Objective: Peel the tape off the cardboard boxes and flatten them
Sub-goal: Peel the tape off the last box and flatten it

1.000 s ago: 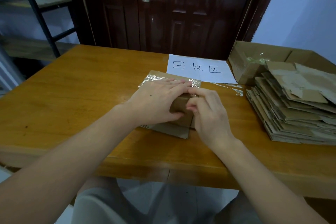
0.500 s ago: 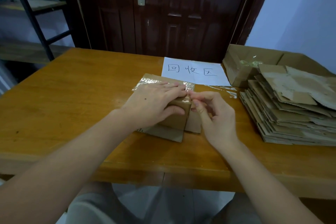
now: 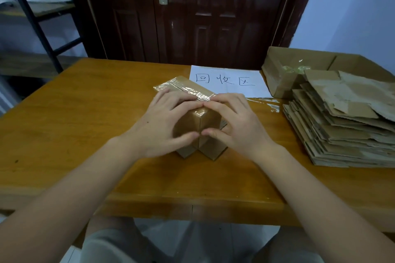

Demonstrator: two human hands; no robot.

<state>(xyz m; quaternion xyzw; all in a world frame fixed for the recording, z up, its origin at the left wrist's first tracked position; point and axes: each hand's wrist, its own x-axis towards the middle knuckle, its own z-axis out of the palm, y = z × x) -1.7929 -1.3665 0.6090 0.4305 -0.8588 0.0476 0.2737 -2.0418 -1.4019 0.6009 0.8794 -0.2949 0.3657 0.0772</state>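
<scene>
From the head view, we are holding a small cardboard box (image 3: pixel 198 123) at the middle of the wooden table (image 3: pixel 70 126), straight ahead of us and equally near both hands. Our left hand (image 3: pixel 159 128) is curling round its left side and our right hand (image 3: pixel 236 126) round its right side, thumbs meeting on the near face and fingertips meeting along the top edge. A vertical seam is facing us between the thumbs, and the box's flaps are splaying out at the base. We cannot tell whether either hand is pinching tape. A clear tape strip (image 3: pixel 188 89) is lying along the far top edge of the box, running from far-left to near-right, just beyond our fingertips. We judge the peel is turning on that line.

Beyond the box, a paper sign (image 3: pixel 226 80) is lying flat. To the right, well apart, a stack of flattened cardboard (image 3: pixel 342 126) is sitting before an open carton (image 3: pixel 277 77); loose tape scraps (image 3: pixel 265 102) are lying between. Nothing is blocking our hands.
</scene>
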